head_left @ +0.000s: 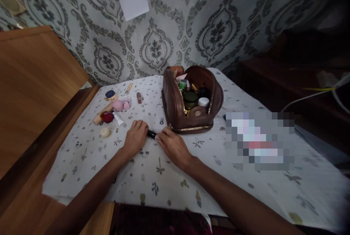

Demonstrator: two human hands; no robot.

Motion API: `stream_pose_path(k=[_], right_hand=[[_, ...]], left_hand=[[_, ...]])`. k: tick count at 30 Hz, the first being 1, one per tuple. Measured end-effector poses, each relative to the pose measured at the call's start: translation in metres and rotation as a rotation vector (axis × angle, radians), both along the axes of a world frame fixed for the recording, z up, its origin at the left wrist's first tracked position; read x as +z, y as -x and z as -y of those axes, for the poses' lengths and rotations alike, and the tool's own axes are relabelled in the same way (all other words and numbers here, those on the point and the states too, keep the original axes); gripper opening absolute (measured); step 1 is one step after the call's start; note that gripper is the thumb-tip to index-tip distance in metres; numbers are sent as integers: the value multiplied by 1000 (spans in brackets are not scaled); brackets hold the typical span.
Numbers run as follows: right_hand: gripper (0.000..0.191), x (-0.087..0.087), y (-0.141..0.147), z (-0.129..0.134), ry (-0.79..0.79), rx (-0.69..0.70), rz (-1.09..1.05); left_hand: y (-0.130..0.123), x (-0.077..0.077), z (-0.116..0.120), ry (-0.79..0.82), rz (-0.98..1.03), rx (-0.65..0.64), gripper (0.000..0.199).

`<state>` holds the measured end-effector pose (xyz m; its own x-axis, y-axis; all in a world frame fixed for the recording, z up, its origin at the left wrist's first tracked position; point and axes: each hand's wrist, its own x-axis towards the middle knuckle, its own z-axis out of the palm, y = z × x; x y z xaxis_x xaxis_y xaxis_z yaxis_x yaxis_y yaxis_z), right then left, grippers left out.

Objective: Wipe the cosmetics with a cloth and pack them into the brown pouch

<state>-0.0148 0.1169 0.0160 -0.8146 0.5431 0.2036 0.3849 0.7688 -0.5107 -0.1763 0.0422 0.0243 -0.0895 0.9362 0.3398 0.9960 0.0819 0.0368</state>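
Between my two hands lies a slim black cosmetic tube (151, 134), low over the cloth. The fingers of my left hand (136, 136) are closed round its left end. At the other end, where a paler section shows, my right hand (173, 145) pinches it with thumb and fingers. My grip covers both ends, so its exact kind is unclear. Just behind my right hand stands a brown leather toiletry bag (175, 102), unzipped. Inside it are a dark green jar (190, 99), a jar with a white lid (203, 102) and other small containers.
Left on the patterned tablecloth (155, 176) sit a jar with a blue lid (110, 94), a pink makeup sponge (118, 105), a dark red item (107, 117), a white tube (118, 119) and a lip gloss (139, 98). A blurred-out object (257, 140) lies right. Wooden furniture (35, 89) borders the left.
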Motion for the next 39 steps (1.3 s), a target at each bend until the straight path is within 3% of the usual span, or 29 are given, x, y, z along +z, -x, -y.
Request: stream_pose_path(k=[3,6,9,12,16,18,21,26,30,35,39], right_hand=[[16,4,1,3,-44,-7,75],[19,5,1,2,16,-14,87],[20,4,0,0,97,-27,-3],[17,1,-1,-1,167,-21,-145],[11,-3,1,0,224,-14,-179],[10,-5,2,1,209,-30,-134],[11,-6,2,1,194,-10,-136],[15,-5,0,1,186,18,-152],[15,0,0,5,113,10,-77],[11,6,1,8,53,-11,61],[16,8,0,7,84,-17,49]], left_hand=[[12,-1,-1,7,-21,12,24],[29,0,-4,-19,-2,88,22],[46,7,-5,-85,23,210,23],[42,19,-1,-201,98,243,25],[-3,21,6,-258,238,48,21],[-25,14,7,-147,217,-106,21],[-30,2,4,-15,145,-162,21],[20,-1,-3,-13,98,-14,29],[49,0,-8,-10,104,31,30],[61,4,-18,-34,126,95,24],[42,11,-18,-184,152,244,27]])
